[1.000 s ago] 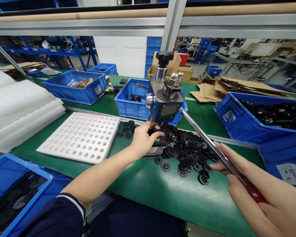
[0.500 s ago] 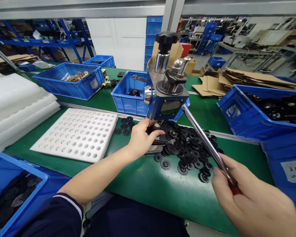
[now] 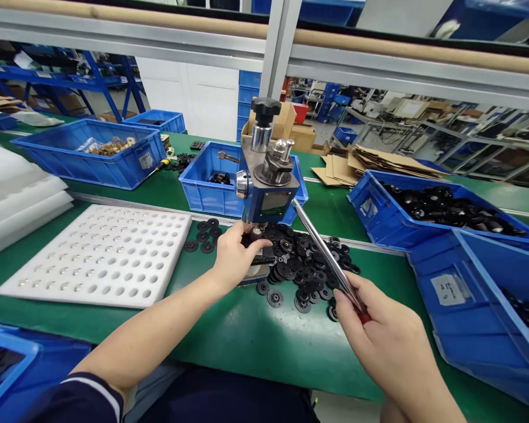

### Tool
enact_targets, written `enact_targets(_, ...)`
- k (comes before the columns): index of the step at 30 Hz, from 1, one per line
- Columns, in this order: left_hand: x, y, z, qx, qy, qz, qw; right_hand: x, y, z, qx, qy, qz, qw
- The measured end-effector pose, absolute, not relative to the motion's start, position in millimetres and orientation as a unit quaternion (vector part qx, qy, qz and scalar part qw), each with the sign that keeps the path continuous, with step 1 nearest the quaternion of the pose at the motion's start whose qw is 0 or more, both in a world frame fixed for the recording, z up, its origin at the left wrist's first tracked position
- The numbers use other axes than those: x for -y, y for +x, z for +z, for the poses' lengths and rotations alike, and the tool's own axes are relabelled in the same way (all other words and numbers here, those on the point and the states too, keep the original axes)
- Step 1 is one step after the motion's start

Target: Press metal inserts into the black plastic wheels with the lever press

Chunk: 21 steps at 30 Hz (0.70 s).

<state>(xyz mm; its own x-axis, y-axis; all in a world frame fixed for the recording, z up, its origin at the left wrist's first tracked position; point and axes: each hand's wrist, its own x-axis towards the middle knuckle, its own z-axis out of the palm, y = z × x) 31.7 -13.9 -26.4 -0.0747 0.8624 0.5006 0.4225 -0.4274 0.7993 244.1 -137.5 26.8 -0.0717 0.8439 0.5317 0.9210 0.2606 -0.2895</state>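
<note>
A hand press (image 3: 271, 197) with a blue head and black top knob stands on the bench. My right hand (image 3: 385, 332) is wrapped round the red-tipped end of its long steel lever (image 3: 320, 241), which slants down toward me. Under the press head, my left hand (image 3: 233, 255) pinches a dark round part (image 3: 256, 231) between thumb and fingers; the fingers partly cover it. Beside the press base lies a heap of black plastic discs (image 3: 308, 270), and several more black discs (image 3: 207, 235) lie left of my left hand.
To the left lies a white foam tray (image 3: 161, 282) with rows of holes, many filled with shiny round pieces. Behind the press are a blue bin (image 3: 211, 197) with a wrench and another blue bin (image 3: 127, 170) of brass-coloured parts. Blue bins (image 3: 379, 232) of black parts stand at right.
The view has tilted up and turned to the right. My right hand and the lever's end appear closer to the press. My left hand keeps its place under the press head.
</note>
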Motion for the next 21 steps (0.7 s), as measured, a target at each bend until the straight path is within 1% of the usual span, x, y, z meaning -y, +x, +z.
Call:
enact_targets(2, 13.2, 32.8, -28.4, -0.497, 0.647, 0.543, 0.202, 136.8, 244.8, 19.7, 0.727, -0.607, -0.067, 0.315)
enact_targets(7, 14.5, 32.6, -30.9, -0.503, 0.641, 0.539, 0.213, 131.7, 235.5, -2.2, 0.686, -0.600, -0.202, 0.358)
enact_targets(10, 14.4, 29.5, -28.3, -0.497, 0.648, 0.538, 0.212, 131.5, 230.6, -9.3, 0.647, -0.610, -0.240, 0.389)
enact_targets(13, 12.5, 25.2, -22.8, -0.492, 0.660, 0.538, 0.183, 131.9, 231.1, -16.0, 0.631, -0.609, -0.224, 0.425)
enact_targets(16, 10.0, 22.9, -17.0, -0.495, 0.667, 0.535, 0.158, 130.4, 231.8, -16.5, 0.644, -0.593, -0.204, 0.438)
enact_targets(21, 4.8, 23.2, -13.2, -0.488, 0.675, 0.534, 0.144, 137.5, 226.6, 17.5, 0.663, -0.561, -0.158, 0.470)
